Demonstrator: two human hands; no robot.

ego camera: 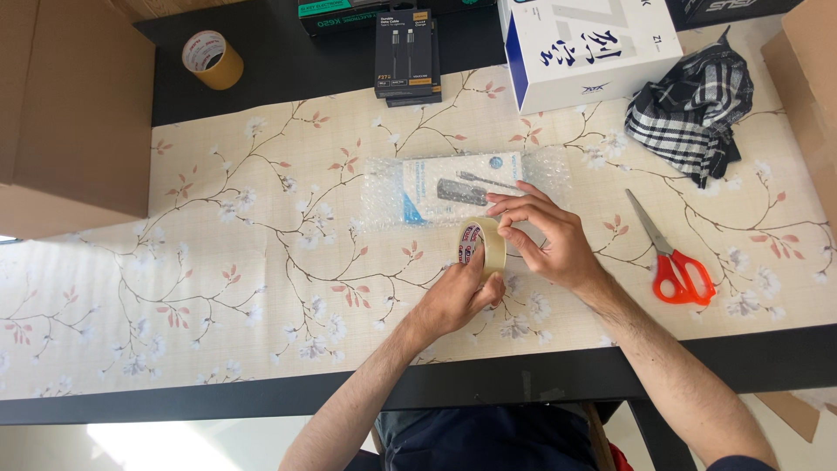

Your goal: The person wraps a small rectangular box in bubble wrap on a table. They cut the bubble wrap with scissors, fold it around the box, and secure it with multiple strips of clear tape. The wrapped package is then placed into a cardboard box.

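I see my left hand [460, 296] wrapped around a roll of clear tape [482, 246]. The fingers are closed on the roll and hold it up on its edge, just above the table. My right hand [545, 240] is on the other side of the roll. Its fingertips [508, 228] are pinched together on the rim of the tape, touching it.

Just past the tape, away from me, lies a small box wrapped in bubble wrap [453, 187]. It is very near my fingers, almost touching them. To the right of my right hand lie scissors with orange handles [676, 260], a little way off. Farther back on that side sits a checked cloth [693, 100], and a big white and blue box [586, 44]. Far off to the left of my hold stands a roll of brown tape [212, 59]. Everything rests on a flowery table cover [218, 262].
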